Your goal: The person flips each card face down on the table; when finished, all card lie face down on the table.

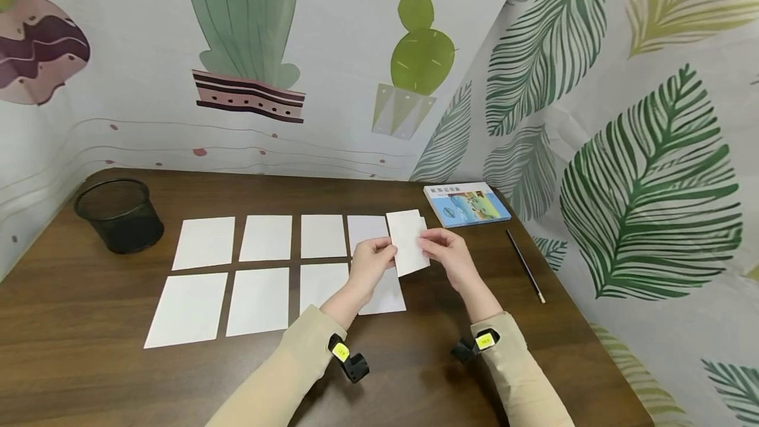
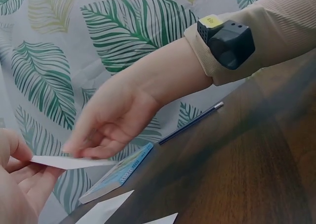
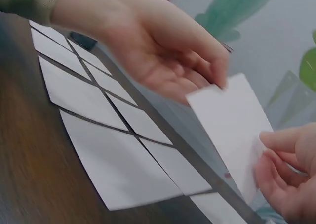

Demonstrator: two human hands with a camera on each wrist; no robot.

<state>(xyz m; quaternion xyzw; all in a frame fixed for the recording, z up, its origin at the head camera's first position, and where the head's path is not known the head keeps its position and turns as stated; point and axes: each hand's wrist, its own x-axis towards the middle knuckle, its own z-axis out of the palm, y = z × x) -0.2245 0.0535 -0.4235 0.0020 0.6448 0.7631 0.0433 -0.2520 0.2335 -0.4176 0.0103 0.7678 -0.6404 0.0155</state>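
In front of me both hands hold white paper cards above the right end of rows of paper. My left hand pinches their left edge between thumb and fingers. At the opposite edge my right hand pinches with thumb and fingertips. A stepped upper right corner suggests more than one sheet. In the left wrist view the held paper is seen nearly edge-on; the right wrist view shows the broad face of the paper. Below lie white sheets in two rows, some partly covered by my left hand and arm.
A black mesh pen holder stands at the table's back left. A booklet with a blue illustrated cover lies at the back right, with a dark pencil near the right edge. Patterned cloth hangs behind the brown table.
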